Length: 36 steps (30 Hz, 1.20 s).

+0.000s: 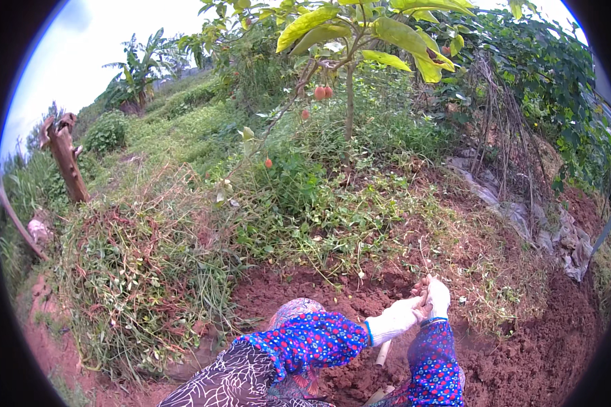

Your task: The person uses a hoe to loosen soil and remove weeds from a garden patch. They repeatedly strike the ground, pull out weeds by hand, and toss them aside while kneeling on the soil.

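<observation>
My left hand (396, 319) and my right hand (438, 299) meet in front of me, low over loose red soil (305, 287). Both wear white knitted gloves with blue cuffs and bare fingertips. The fingers are curled together, and a thin pale plant stem (423, 254) rises from the right hand's fingertips. What the left fingers hold is hidden by the glove and the other hand. Below the left wrist shows a short length of pale wooden handle (383, 354); its other end is covered. Another pale piece (380, 395) lies lower, between my legs.
Pulled weeds form a heap (142, 285) at left. Ahead stands a small tree (350, 107) with orange-red fruit (320, 93) and low branches. Crumpled plastic sheeting (573, 244) and dry vines (489, 117) lie at right. A wooden stump (67, 157) rises far left.
</observation>
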### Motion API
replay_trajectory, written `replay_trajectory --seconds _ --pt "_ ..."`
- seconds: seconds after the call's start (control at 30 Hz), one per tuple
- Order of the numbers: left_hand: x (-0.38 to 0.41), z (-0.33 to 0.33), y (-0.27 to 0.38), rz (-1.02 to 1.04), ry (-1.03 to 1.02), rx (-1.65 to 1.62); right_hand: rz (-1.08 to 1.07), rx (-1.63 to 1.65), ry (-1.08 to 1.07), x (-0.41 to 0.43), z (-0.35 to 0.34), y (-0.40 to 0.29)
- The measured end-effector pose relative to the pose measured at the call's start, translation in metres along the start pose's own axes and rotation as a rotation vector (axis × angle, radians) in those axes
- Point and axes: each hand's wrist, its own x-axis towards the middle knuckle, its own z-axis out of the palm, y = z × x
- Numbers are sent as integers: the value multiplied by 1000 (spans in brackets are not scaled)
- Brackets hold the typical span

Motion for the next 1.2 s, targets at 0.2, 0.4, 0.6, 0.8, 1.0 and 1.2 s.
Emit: replay_trajectory --seconds 0.2,0.4,0.6,0.8,1.0,1.2 --pt "-5 3 -4 54 331 64 -445 -15 -51 -12 14 35" --pt "7 -13 -3 36 334 -765 -329 29 -109 -40 46 53" --pt "7 -51 2 -53 535 -723 -471 -141 -446 -94 63 39" --pt "16 -21 20 114 544 -429 -401 226 -457 -89 52 36" --pt "3 1 22 -6 464 -606 -59 608 -79 -96 69 5" --pt "-2 16 12 75 197 -12 -509 164 249 -53 32 -8"
